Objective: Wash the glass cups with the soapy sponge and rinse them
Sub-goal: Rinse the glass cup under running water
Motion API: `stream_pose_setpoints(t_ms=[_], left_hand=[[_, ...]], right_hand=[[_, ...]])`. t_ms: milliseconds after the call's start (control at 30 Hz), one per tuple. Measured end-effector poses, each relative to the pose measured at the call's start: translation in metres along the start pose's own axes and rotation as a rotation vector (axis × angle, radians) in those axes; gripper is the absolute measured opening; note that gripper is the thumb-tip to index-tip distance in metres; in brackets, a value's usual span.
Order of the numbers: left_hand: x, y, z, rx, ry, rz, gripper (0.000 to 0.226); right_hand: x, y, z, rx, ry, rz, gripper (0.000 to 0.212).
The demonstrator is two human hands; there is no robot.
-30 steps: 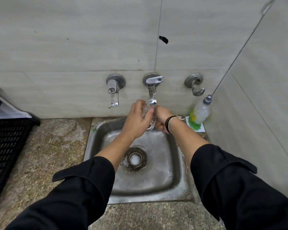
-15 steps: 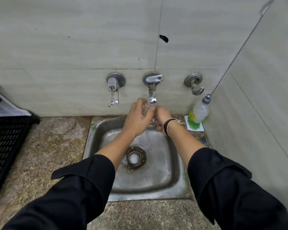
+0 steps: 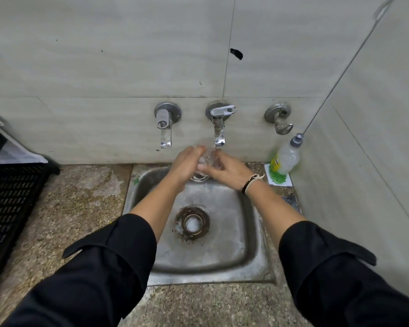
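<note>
A clear glass cup (image 3: 204,162) sits between both hands right under the middle tap (image 3: 219,135), above the back of the steel sink (image 3: 248,244). My left hand (image 3: 185,165) wraps it from the left. My right hand (image 3: 229,171), with a dark band at the wrist, holds it from the right with fingers curled round it. The cup's thick base points toward me. Whether water is running over it is hard to tell. No sponge is visible.
A dish-soap bottle (image 3: 286,156) stands on a white pad in the right corner. A second spout (image 3: 165,131) and a wall valve (image 3: 280,119) flank the tap. A black crate (image 3: 7,208) stands on the speckled counter (image 3: 80,204) at left. The drain (image 3: 192,223) lies mid-sink.
Both hands have stayed under the tap with the cup. The right hand has turned so its back faces up more. The view has shifted slightly.
</note>
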State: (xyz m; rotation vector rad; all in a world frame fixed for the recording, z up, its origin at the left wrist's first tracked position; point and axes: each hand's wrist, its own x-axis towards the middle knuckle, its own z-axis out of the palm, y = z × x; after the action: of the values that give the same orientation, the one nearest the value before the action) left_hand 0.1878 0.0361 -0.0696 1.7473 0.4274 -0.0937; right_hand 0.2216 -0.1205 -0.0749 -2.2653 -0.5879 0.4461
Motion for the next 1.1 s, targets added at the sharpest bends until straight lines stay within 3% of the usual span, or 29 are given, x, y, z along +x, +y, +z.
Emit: stream_pose_setpoints(t_ms=[67,133,167,233,333,500,633,700,800,867,933,1000,1100], left_hand=[[0.0,-0.002,-0.002,0.072,-0.153,0.057,0.025],[0.0,-0.002,0.002,0.063,-0.252,0.079,0.027],[0.0,0.0,0.006,0.018,-0.223,0.088,0.028],[-0.002,0.0,0.014,-0.157,-0.01,0.106,0.026],[-0.004,-0.009,0.026,-0.342,0.255,0.067,0.03],[-0.003,-0.016,0.039,-0.462,0.221,-0.079,0.056],[0.002,-0.013,0.039,-0.712,0.236,-0.145,0.065],[0.005,-0.018,0.039,-0.702,0.274,-0.123,0.069],[0.005,-0.025,0.04,-0.636,0.179,-0.102,0.077],[0.006,-0.027,0.037,-0.672,0.017,-0.084,0.067],[0.006,-0.025,0.031,-0.732,-0.097,-0.093,0.069],[0.005,-0.02,0.028,-0.722,-0.136,-0.098,0.06],[0.002,-0.011,0.03,-0.631,-0.048,-0.076,0.021]], right_hand=[[0.001,0.0,-0.011,0.028,-0.255,0.101,0.059],[0.004,0.001,-0.015,0.078,-0.324,0.154,0.049],[0.007,0.001,-0.014,0.127,-0.286,0.138,0.042],[0.01,-0.005,-0.008,0.17,-0.147,0.03,0.037],[0.007,-0.016,0.002,-0.119,0.037,-0.002,0.068],[-0.008,-0.01,0.033,-0.39,0.15,0.026,0.076],[-0.013,-0.014,0.056,-0.447,0.314,-0.018,0.067],[-0.015,-0.017,0.054,-0.469,0.404,-0.01,0.061],[-0.006,-0.017,0.042,-0.325,0.328,0.047,0.049],[-0.001,-0.018,0.03,-0.037,0.215,0.09,0.047],[-0.002,-0.018,0.021,0.095,0.162,0.133,0.052],[-0.003,-0.02,0.016,0.055,0.194,0.155,0.055],[-0.002,-0.023,0.025,-0.029,0.242,0.114,0.05]])
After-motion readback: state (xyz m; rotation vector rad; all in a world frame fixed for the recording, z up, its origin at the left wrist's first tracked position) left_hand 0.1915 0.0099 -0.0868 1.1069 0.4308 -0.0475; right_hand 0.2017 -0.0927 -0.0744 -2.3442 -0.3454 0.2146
